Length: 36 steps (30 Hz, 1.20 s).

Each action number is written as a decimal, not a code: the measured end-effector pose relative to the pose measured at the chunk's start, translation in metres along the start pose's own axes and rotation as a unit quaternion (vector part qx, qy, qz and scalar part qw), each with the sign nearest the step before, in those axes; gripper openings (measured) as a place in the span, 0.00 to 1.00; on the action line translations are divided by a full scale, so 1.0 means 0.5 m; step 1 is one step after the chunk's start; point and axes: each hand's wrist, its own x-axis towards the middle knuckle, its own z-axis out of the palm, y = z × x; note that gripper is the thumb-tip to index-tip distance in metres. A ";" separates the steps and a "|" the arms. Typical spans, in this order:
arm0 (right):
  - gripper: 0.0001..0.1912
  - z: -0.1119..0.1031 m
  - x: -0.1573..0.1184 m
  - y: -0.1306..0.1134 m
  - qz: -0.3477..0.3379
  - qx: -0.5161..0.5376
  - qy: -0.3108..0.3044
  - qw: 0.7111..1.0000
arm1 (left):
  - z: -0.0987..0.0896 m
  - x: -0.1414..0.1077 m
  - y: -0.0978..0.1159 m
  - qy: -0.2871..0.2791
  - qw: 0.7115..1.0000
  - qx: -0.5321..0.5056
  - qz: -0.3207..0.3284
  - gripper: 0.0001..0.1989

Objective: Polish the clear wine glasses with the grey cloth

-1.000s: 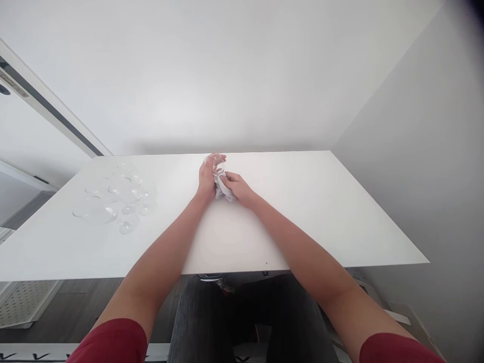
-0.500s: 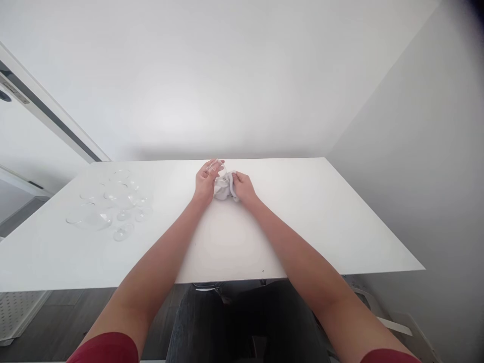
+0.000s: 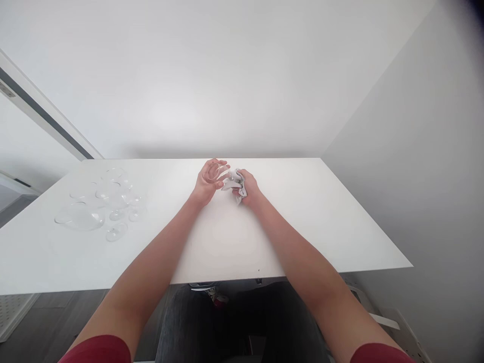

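1. Holding clear glass (image 3: 214, 172) in left hand (image 3: 204, 187), over far half of white table (image 3: 333, 227), near back edge. Wrapped around by curled fingers, with thumb on near side. Can't tell exact tilt, too see-through.
2. Gripping bunched white cloth (image 3: 238, 184) in right hand (image 3: 249, 185), fingers closed on it. Just beside the glass; can't tell if touching.
3. Seeing clustered stemmed glasses (image 3: 113, 195) on left part of same surface, well apart from both hands. Showing thin rims outward, round feet toward middle. Hard to separate where overlapping.
4. Reading tabletop as smooth, plain white, slightly warmer in tone between forearms. Marked by one small dark speck (image 3: 258, 270) near front edge.
5. Backed by pale wall (image 3: 227, 75), with soft grey shadow band low down and brighter patch left of centre. Meeting greyer side wall (image 3: 434, 151) at a slanted corner line.
6. On left, looking at white door frame (image 3: 40, 99), edged by dark strip, running diagonally down to table's rear corner.
7. Below front edge: dark grey floor (image 3: 56, 312), white perforated basket (image 3: 13, 312) at far left, dark jeans (image 3: 177, 322) under table. Wearing dark red sleeves (image 3: 98, 348).
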 end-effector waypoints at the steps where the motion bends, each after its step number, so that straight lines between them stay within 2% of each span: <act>1: 0.12 0.000 -0.007 -0.003 -0.050 -0.053 0.034 0.997 | 0.001 0.001 0.001 0.009 1.000 -0.001 -0.002 0.34; 2: 0.11 0.001 -0.015 -0.004 -0.121 -0.113 0.077 0.983 | 0.001 0.002 0.001 0.025 1.000 -0.004 -0.001 0.33; 4: 0.11 0.006 -0.028 -0.006 -0.265 -0.212 0.145 0.929 | -0.001 0.004 0.001 0.055 0.998 -0.011 0.004 0.32; 5: 0.11 0.009 -0.031 -0.005 -0.305 -0.233 0.152 0.911 | -0.003 0.005 0.001 0.065 0.998 -0.014 0.006 0.32; 6: 0.11 0.011 -0.032 -0.005 -0.309 -0.230 0.145 0.911 | -0.005 0.005 0.001 0.067 0.998 -0.014 0.008 0.33; 7: 0.12 0.013 -0.031 -0.004 -0.274 -0.208 0.125 0.931 | -0.007 0.004 0.002 0.062 0.998 -0.011 0.009 0.33; 9: 0.13 0.013 -0.025 -0.004 -0.128 -0.148 0.045 0.980 | -0.011 0.003 0.002 0.046 0.999 -0.003 0.008 0.35; 10: 0.13 0.011 -0.022 -0.003 -0.057 -0.129 0.010 0.990 | -0.013 0.003 0.002 0.038 0.999 0.000 0.006 0.35; 11: 0.13 0.010 -0.019 -0.003 -0.019 -0.129 -0.003 0.992 | -0.014 0.003 0.001 0.033 0.999 0.000 0.004 0.36; 12: 0.12 0.009 -0.018 -0.002 -0.027 -0.145 0.010 0.989 | -0.016 0.003 0.000 0.031 1.000 -0.003 0.004 0.36; 15: 0.12 0.011 -0.021 0.001 -0.194 -0.223 0.111 0.949 | -0.018 0.005 -0.002 0.044 0.999 -0.023 0.015 0.37; 16: 0.13 0.014 -0.021 0.003 -0.214 -0.232 0.113 0.942 | -0.018 0.005 -0.003 0.052 0.998 -0.028 0.021 0.37; 17: 0.14 0.016 -0.021 0.005 -0.194 -0.231 0.091 0.949 | -0.018 0.005 -0.004 0.058 0.998 -0.031 0.025 0.37; 19: 0.15 0.019 -0.019 0.008 -0.098 -0.206 0.039 0.973 | -0.018 0.004 -0.005 0.062 0.997 -0.031 0.021 0.35; 20: 0.15 0.018 -0.017 0.009 -0.069 -0.196 0.034 0.978 | -0.018 0.003 -0.005 0.059 0.998 -0.030 0.017 0.35; 21: 0.15 0.016 -0.016 0.009 -0.071 -0.197 0.051 0.976 | -0.017 0.002 -0.005 0.057 0.998 -0.029 0.013 0.36; 22: 0.14 0.011 -0.015 0.008 -0.102 -0.210 0.086 0.969 | -0.017 0.002 -0.005 0.057 0.998 -0.027 0.012 0.37; 24: 0.12 -0.003 -0.015 0.006 -0.188 -0.248 0.173 0.935 | -0.017 0.003 -0.006 0.074 0.997 -0.020 0.021 0.39; 25: 0.08 -0.009 -0.017 0.004 -0.219 -0.272 0.195 0.917 | -0.017 0.004 -0.007 0.087 0.996 -0.013 0.029 0.40; 26: 0.05 -0.015 -0.020 0.004 -0.241 -0.302 0.191 0.902 | -0.018 0.006 -0.008 0.104 0.994 -0.004 0.036 0.40; 27: 0.05 -0.018 -0.026 0.003 -0.257 -0.341 0.159 0.890 | -0.018 0.007 -0.009 0.121 0.992 0.009 0.042 0.39; 29: 0.13 -0.017 -0.040 0.006 -0.283 -0.440 0.035 0.851 | -0.018 0.009 -0.011 0.145 0.988 0.036 0.048 0.38; 31: 0.19 -0.006 -0.055 0.010 -0.287 -0.543 -0.087 0.784 | -0.016 0.009 -0.012 0.155 0.985 0.055 0.050 0.37; 32: 0.21 0.001 -0.061 0.012 -0.278 -0.584 -0.123 0.753 | -0.015 0.008 -0.013 0.154 0.985 0.060 0.050 0.36; 34: 0.23 0.014 -0.069 0.015 -0.255 -0.636 -0.149 0.713 | -0.010 0.004 -0.012 0.141 0.987 0.068 0.047 0.35; 36: 0.24 0.024 -0.072 0.018 -0.237 -0.661 -0.141 0.698 | -0.004 0.001 -0.009 0.122 0.989 0.080 0.038 0.35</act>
